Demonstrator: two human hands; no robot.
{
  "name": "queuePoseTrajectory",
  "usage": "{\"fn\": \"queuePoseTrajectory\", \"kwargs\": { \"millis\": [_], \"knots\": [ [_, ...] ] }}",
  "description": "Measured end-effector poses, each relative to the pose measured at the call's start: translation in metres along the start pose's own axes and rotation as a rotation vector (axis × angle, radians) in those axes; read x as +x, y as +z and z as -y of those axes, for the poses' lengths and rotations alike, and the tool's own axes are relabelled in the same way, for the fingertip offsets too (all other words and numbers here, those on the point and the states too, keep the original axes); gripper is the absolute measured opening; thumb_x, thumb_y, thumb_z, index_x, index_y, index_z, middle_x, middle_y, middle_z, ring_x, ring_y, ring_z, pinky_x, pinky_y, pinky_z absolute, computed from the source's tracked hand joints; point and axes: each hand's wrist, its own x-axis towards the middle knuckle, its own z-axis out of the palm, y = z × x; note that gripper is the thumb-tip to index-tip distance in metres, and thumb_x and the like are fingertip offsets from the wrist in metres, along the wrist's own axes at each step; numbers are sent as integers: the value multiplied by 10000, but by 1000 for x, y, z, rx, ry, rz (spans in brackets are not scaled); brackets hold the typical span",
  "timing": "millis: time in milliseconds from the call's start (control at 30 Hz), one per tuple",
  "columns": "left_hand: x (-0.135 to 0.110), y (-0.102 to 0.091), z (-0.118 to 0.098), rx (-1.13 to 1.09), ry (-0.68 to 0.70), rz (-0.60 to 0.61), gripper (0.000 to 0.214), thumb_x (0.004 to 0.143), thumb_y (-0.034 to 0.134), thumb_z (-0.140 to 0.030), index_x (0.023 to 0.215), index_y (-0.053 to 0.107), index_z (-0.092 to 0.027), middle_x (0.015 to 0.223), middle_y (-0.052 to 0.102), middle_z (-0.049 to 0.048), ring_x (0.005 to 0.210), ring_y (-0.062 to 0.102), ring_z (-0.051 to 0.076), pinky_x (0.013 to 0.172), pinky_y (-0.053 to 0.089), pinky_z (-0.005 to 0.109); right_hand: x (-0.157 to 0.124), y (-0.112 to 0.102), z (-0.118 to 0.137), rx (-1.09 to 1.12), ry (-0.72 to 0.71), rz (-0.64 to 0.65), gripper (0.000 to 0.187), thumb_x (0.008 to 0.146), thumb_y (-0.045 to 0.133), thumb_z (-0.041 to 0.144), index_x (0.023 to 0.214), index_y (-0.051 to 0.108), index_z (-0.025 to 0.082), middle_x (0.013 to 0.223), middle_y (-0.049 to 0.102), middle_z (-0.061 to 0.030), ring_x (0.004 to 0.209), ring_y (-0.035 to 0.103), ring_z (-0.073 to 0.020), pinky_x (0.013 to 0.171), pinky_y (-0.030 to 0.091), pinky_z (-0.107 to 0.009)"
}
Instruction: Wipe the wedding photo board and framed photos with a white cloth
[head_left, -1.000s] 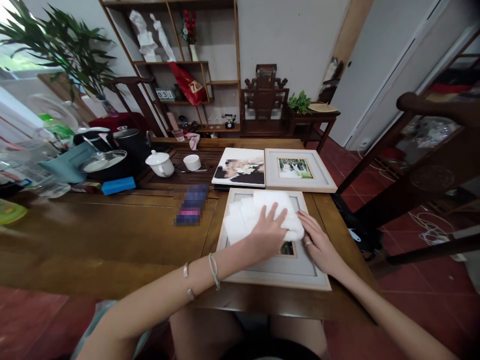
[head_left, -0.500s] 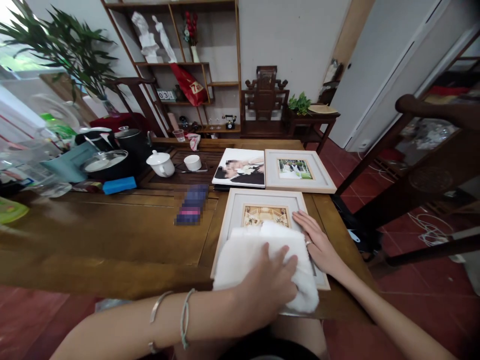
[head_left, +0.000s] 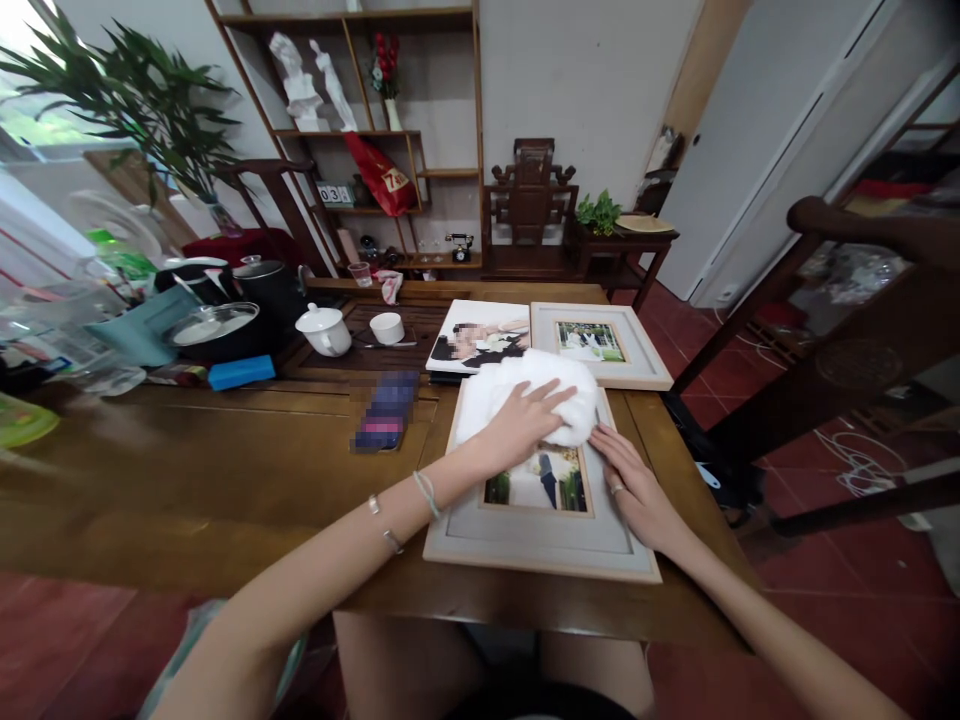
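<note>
A light wooden picture frame (head_left: 465, 535) with a grey-white mat lies on the table close to me. Its photo (head_left: 536, 490) is partly covered. My left hand (head_left: 529, 425) presses a folded white cloth (head_left: 487, 385) against the far part of the frame, fingers spread over the fabric. My right hand (head_left: 634, 480) rests along the frame's right side with its fingers stretched out, holding nothing between them. Behind the cloth lie a second framed photo (head_left: 645, 365) and a black-and-white portrait print (head_left: 487, 320).
Left of the frame, a phone (head_left: 386, 410) lies on the wooden table (head_left: 262, 480). A white lidded teapot (head_left: 324, 330), a white cup (head_left: 387, 328), a blue block (head_left: 241, 373) and a black pot (head_left: 217, 330) stand farther left. A dark wooden chair (head_left: 847, 330) is at my right.
My left hand has pushed the white cloth forward, from the near part of the frame to its far part. More of the photo's lower half shows. My right hand stays almost in place.
</note>
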Motion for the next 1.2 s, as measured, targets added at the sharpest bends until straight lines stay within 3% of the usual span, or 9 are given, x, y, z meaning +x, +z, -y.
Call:
{"fn": "queuePoseTrajectory", "kwargs": {
  "millis": [133,233,467,567,733,833,933,1067,1200],
  "knots": [
    [27,12,-8,29,123,7,287,795,600,-53,1040,672,-185,1512,350,52,1400,288,256,1077,301,467,-2,0,-4,-2,27,-7,541,882,373,119,1399,427,265,1456,432,-93,1388,335,-262,1132,293,-574],
    [25,14,-6,56,106,18,244,822,584,-59,987,694,-202,1475,416,35,1390,312,254,1082,289,487,-2,-1,-2,6,32,4,533,899,365,133,1410,413,278,1463,425,-84,1398,320,-258,1142,270,-577],
    [-40,3,22,84,-123,161,261,770,610,-25,920,713,-212,1468,423,48,1384,328,270,1045,320,517,0,-2,4,15,34,19,530,926,331,152,1430,380,309,1477,418,-55,1414,294,-236,1155,244,-575],
    [-61,0,23,112,-200,202,271,793,564,-14,912,718,-202,1467,421,67,1380,332,285,1042,313,536,0,-1,4,21,38,6,522,928,332,156,1423,388,313,1474,423,-50,1414,294,-230,1155,247,-574],
    [-78,-16,-23,-51,-87,290,270,748,622,-153,1006,702,-170,1502,361,94,1367,340,305,1040,340,494,0,-1,4,17,35,2,517,928,336,162,1421,392,308,1474,424,-50,1411,300,-226,1155,249,-571],
    [-91,-33,-57,-170,43,261,247,809,557,-245,998,702,-180,1481,398,83,1315,407,295,971,409,438,0,-1,4,7,43,-3,505,930,338,174,1414,408,297,1462,441,-59,1406,311,-234,1153,253,-570],
    [-101,-36,-68,-251,69,201,243,815,545,-291,989,700,-225,1480,403,45,1299,415,298,960,413,440,1,-1,5,5,56,1,501,931,339,179,1413,414,294,1462,442,-62,1404,313,-241,1151,257,-573],
    [-94,-11,-45,-232,6,116,286,778,589,-275,1040,685,-209,1510,349,72,1345,348,318,1002,368,487,1,-1,7,15,44,-4,518,925,339,168,1420,405,305,1464,441,-51,1404,313,-242,1151,257,-574],
    [-69,14,-8,-116,-32,11,236,818,601,-290,1005,699,-186,1522,320,101,1391,278,308,1086,260,511,0,-1,7,17,35,-3,535,915,338,153,1427,395,299,1464,440,-54,1405,309,-243,1150,251,-579]
  ]
}}
